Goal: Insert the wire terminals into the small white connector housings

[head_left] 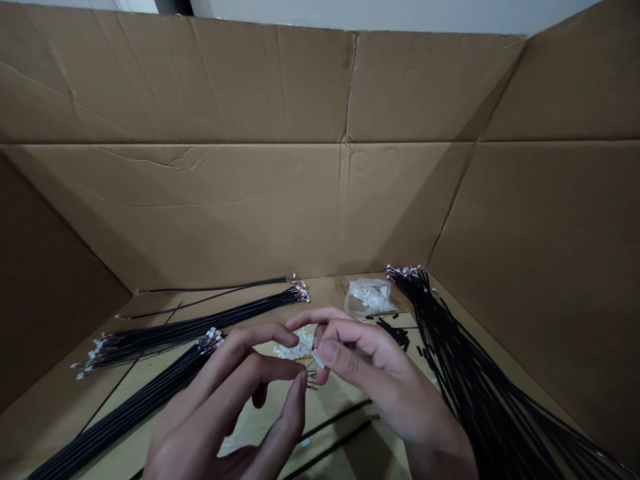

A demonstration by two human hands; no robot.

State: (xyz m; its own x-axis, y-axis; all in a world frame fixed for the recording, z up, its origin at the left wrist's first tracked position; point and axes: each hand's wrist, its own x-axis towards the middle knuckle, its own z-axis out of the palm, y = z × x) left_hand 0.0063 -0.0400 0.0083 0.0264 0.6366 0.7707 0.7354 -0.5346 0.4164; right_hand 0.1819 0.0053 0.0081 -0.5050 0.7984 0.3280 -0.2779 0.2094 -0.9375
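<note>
Brown cardboard walls (280, 87) stand around me on the back and both sides, probably screening my spot, and here's the bench (325, 300) beneath them! The right-hand bundle of black cables (465, 373) sprawls along that side, white tips at the far end; over on the left, a near bundle (135, 393) and a middle bundle (200, 317) lie slantwise, strands gathered, presumably to stay sorted and leave the centre to me. And right in that centre, my hands! My left hand (235, 400) comes in low, fingers arched, thumb meeting fingertip in a tight pinch; my right hand (370, 367) curls in to face it, wrist angled inward, thumb pressed on fingers. Two loose cables (335, 420) lie below them. Behind, a clear bag (373, 297) bulges with white pieces, with a black heap (395, 333) and a white pile (297, 347) close by, likely for a short reach. Now the tiny stuff: my right pinch grips the white connector (319, 359), one end left exposed, and just beside it my left seems to have thin wires (313, 381), fanned out past the fingertips
</note>
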